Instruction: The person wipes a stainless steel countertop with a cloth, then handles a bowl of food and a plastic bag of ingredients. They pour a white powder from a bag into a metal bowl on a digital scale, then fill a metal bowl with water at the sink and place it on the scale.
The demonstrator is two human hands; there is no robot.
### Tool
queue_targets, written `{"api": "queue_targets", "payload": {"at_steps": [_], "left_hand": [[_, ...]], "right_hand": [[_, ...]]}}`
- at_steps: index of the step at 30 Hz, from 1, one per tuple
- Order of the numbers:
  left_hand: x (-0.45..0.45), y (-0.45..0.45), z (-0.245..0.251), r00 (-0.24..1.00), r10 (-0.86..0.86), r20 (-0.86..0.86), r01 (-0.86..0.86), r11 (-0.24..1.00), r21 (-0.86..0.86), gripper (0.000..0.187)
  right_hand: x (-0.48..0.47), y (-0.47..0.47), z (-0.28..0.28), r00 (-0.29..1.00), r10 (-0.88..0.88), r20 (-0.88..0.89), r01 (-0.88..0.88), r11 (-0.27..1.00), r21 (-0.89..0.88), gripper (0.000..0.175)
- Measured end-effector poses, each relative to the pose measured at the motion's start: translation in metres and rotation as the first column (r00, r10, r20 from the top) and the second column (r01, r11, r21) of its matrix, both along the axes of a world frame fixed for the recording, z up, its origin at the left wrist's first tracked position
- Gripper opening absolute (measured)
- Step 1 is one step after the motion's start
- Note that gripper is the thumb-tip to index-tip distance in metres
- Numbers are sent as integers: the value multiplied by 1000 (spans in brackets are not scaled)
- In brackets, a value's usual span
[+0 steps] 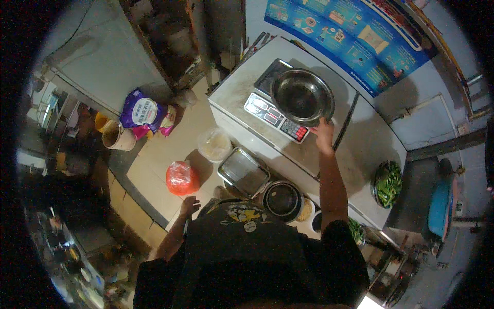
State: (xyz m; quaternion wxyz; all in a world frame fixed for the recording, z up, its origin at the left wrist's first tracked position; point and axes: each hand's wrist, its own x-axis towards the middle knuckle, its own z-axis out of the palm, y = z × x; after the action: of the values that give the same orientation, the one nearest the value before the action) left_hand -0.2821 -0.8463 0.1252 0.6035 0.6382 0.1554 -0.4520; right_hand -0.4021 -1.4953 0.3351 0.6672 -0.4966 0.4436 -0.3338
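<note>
A round stainless steel basin (303, 96) sits tilted over the platform of a digital weighing scale (276, 114). Its inside looks dark, and I see nothing in it. My right hand (325, 133) grips the near rim, just beside the scale's red and dark keys. The scale stands on a white chest-freezer-like top (235, 83). Down at my left side, my left hand (190, 206) hangs with nothing in it, fingers loosely apart. Closest to it is a red plastic bag or tub (181, 179) on the tiled floor, apart from the fingers.
Along the freezer's foot are a clear-bag-lined tub (214, 145), a rectangular metal tray (245, 172), a dark round pot (283, 199) and a white bowl of pale food (306, 210). Green vegetables (388, 184) fill a bowl at right. A purple sack (142, 112) stands left.
</note>
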Motion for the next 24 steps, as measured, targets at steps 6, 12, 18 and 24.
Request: {"api": "queue_targets", "payload": {"at_steps": [6,12,18,24], "left_hand": [[-32,40,-60,881,-225,417,199,974,105,20],[-50,25,-29,992,123,36,-126,985,117,26],[-46,5,-11,987,136,82,-142,987,77,26],[-40,-4,-7,991,127,47,-129,990,60,18]], "right_hand": [[31,-21,13,1000,-14,28,14,1000,12,37],[48,-43,5,998,-13,-54,16,998,56,36],[57,-48,1,999,-20,-32,21,999,45,36],[64,-49,4,995,-100,-21,102,991,90,38]]}}
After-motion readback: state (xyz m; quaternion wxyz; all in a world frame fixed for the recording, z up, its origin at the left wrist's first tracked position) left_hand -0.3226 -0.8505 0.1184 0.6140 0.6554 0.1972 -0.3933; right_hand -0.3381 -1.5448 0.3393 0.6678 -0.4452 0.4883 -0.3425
